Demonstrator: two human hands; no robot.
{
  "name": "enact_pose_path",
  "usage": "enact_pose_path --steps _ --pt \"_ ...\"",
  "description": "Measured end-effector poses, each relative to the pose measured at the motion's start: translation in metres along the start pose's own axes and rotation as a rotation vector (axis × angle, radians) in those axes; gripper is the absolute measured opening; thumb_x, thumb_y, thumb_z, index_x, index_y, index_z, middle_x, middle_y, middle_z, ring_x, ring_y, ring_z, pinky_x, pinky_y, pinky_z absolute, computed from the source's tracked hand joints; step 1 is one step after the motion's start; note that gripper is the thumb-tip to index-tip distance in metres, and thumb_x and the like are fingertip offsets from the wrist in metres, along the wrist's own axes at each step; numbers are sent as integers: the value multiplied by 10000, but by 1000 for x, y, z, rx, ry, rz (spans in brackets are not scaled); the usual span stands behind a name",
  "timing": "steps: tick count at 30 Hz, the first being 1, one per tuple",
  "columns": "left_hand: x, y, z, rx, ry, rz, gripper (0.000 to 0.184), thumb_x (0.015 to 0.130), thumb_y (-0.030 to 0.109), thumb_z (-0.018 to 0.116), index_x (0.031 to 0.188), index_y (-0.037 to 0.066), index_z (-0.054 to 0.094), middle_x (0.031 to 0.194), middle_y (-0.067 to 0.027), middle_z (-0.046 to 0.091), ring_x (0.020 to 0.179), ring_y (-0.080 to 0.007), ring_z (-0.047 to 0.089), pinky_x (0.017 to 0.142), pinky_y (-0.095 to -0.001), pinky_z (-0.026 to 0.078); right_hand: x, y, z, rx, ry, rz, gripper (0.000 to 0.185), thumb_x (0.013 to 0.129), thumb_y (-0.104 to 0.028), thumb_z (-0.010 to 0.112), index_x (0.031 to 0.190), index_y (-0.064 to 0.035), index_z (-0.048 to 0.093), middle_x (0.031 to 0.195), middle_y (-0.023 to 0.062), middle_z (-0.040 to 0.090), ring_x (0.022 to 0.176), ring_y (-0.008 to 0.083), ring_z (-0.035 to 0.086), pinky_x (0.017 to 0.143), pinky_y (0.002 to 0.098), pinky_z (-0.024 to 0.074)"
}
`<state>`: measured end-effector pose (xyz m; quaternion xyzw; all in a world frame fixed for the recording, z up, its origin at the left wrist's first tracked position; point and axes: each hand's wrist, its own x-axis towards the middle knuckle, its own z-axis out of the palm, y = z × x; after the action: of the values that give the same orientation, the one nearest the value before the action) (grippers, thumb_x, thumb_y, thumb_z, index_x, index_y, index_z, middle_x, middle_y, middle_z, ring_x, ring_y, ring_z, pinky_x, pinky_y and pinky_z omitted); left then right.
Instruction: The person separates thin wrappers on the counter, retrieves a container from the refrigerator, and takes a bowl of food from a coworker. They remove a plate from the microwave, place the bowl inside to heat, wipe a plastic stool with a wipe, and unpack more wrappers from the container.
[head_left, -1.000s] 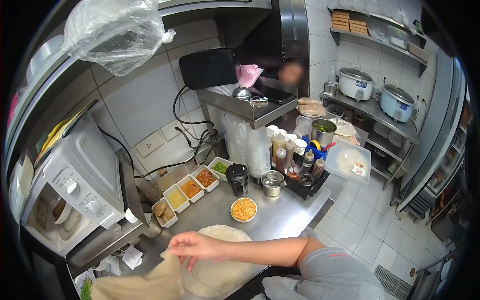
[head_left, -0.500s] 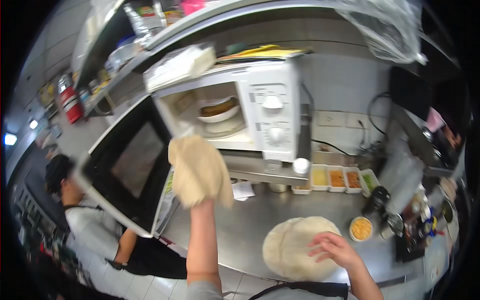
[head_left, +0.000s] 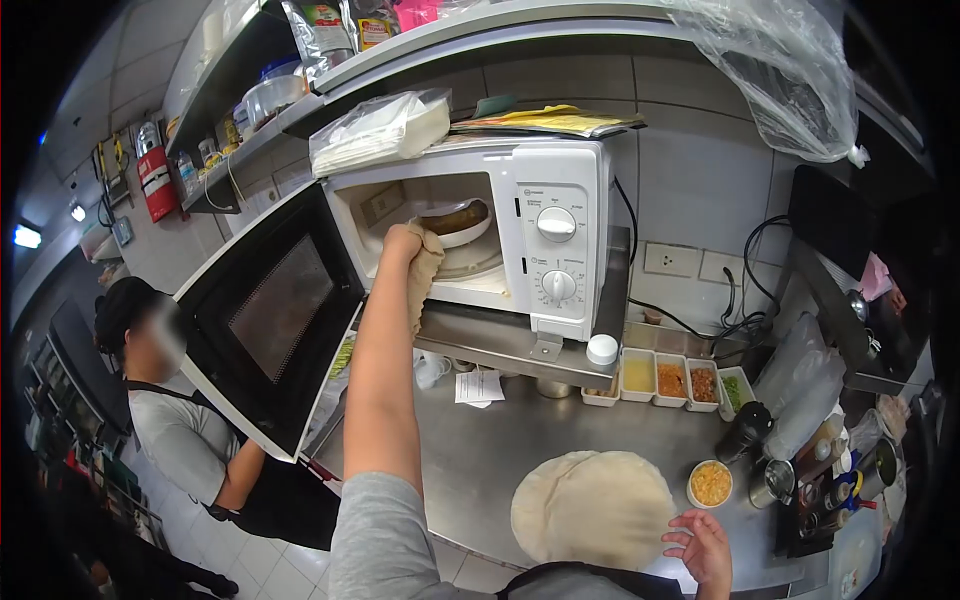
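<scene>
Two bare hands are well apart. The left hand point(head_left: 402, 242) is curled shut round a tan cloth point(head_left: 427, 272) inside the microwave oven point(head_left: 568, 188); most fingers are hidden, so I cannot tell whether they also grip the white bowl point(head_left: 466, 239) just to their right. The right hand point(head_left: 704, 548) is loosely spread and holds nothing, its fingertips near the edge of the pale flatbread point(head_left: 595, 505), with a bowl of orange shreds point(head_left: 711, 484) beyond them. The cloth should be soft and light, best bunched double. The bowl looks stiff, probably smooth, perhaps hot; its cloth-side rim seems the surest hold, kept level under the brown food point(head_left: 455, 217).
</scene>
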<state>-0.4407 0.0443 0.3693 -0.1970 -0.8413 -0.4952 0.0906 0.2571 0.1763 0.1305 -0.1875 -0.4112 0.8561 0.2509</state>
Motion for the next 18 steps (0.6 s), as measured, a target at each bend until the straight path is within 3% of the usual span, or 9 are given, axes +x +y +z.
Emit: enact_pose_path --steps 3,10,13,18 --pt "-16 19 -4 -105 -56 -125 384 845 227 570 1017 -110 636 1034 -270 643 964 -358 641 814 -409 479 -5 0 -8 31 54 -8 261 919 -193 562 1111 -24 516 1000 182 614 838 342 656 627 448 579" --pt "-50 30 -10 -27 175 -62 354 834 158 556 1021 -136 618 1040 -282 636 957 -373 639 776 -424 487 -4 -9 -12 15 54 -18 237 905 -159 578 1096 -28 526 994 174 617 835 330 658 619 440 582" --pt "-62 36 -20 -132 224 -28 341 828 138 550 1019 -139 612 997 -280 642 900 -368 648 768 -419 489 3 -8 -14 8 32 -1 236 904 -160 582 1095 -31 531 998 169 619 839 327 659 629 441 581" --pt "-60 39 -58 -234 144 56 282 833 100 522 971 -125 625 887 -218 658 767 -281 651 631 -395 501 12 -15 -18 -10 -44 30 215 917 -163 567 1092 -43 535 1013 151 622 856 305 660 655 426 575"
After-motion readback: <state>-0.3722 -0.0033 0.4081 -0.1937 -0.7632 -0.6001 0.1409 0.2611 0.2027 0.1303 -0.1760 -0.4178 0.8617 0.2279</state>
